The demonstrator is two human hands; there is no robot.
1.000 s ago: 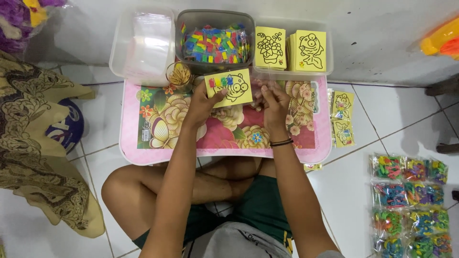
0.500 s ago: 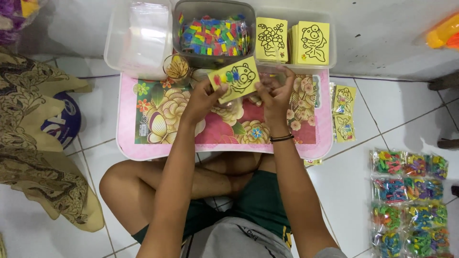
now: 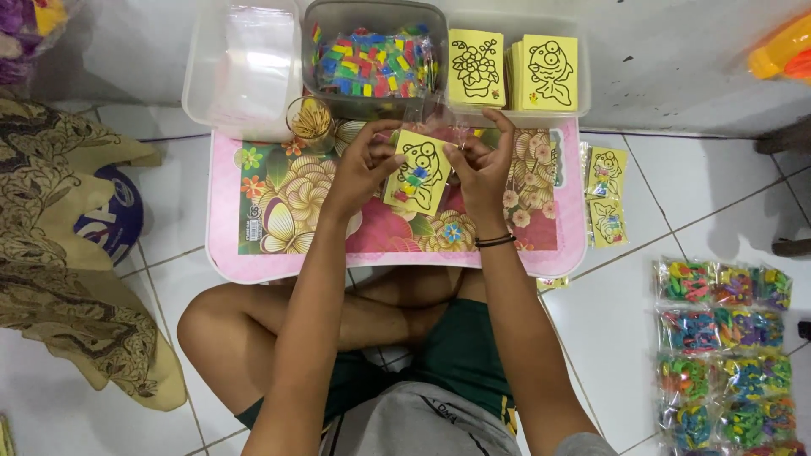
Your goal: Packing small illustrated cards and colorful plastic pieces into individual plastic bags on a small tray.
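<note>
Head view: a yellow card (image 3: 416,171) with a black line drawing, partly filled in colour, is held between both hands above the pink floral tabletop (image 3: 253,253). The left hand (image 3: 361,167) pinches its left edge, fingers closed on it; the right hand (image 3: 483,169) is closed on the right edge, seemingly with clear film at the fingertips. The card's long axis is tilted, top leaning right. Both hands are equally near. Just beyond the fingers stands a grey tub of coloured pieces (image 3: 376,59); left of it, a small cup of sticks (image 3: 311,121); right, upright yellow cards (image 3: 511,72). Nothing lies between fingers and card.
</note>
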